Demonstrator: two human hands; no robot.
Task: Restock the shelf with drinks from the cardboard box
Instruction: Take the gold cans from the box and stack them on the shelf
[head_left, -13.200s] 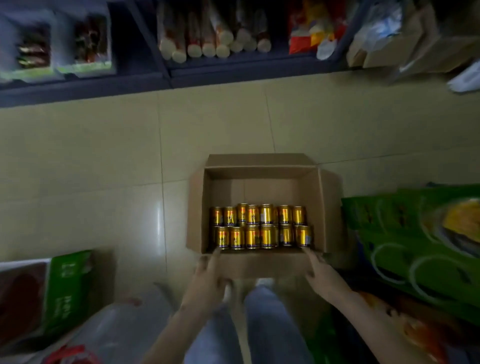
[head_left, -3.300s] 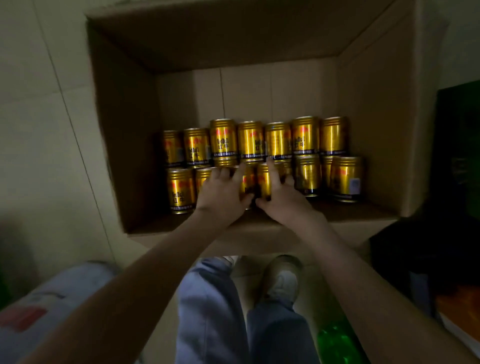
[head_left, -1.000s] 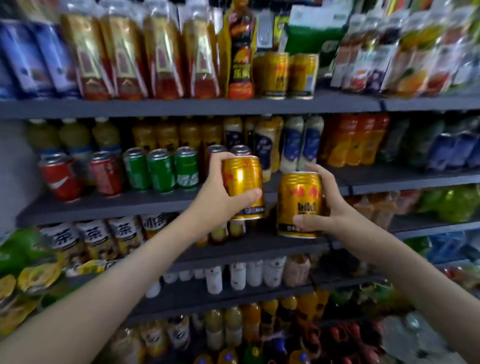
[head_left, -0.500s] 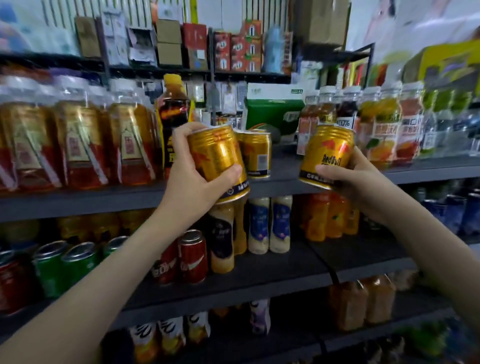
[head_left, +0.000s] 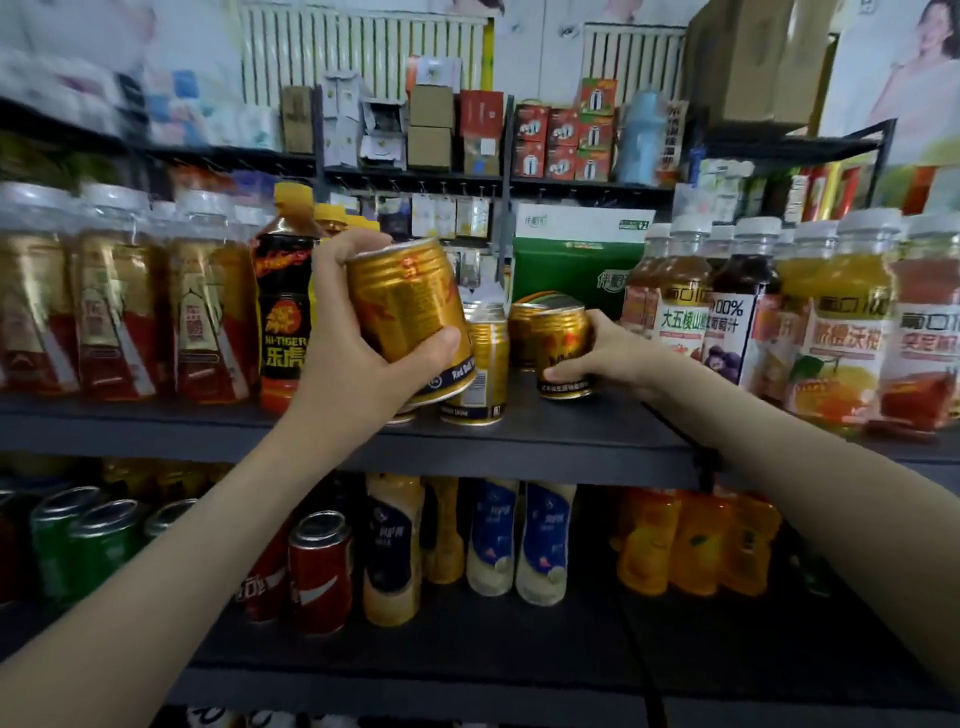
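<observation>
My left hand (head_left: 353, 343) grips a gold drink can (head_left: 408, 312), tilted, in front of the upper dark shelf (head_left: 519, 441). My right hand (head_left: 608, 358) holds a second gold can (head_left: 563, 348) upright with its base on that shelf board. Between and behind them stand other gold cans (head_left: 488, 364) on the same shelf. The cardboard box is out of view.
Left of the cans stand a black Hi-Tiger bottle (head_left: 283, 312) and red tea bottles (head_left: 119, 312). Juice bottles (head_left: 831, 322) crowd the right side. A green carton (head_left: 571, 265) sits behind. The lower shelf holds soda cans (head_left: 317, 571) and milk-drink bottles (head_left: 543, 540).
My right hand has lowered its can from the air onto the shelf board beside the other gold cans. My left hand has brought its can closer to the shelf.
</observation>
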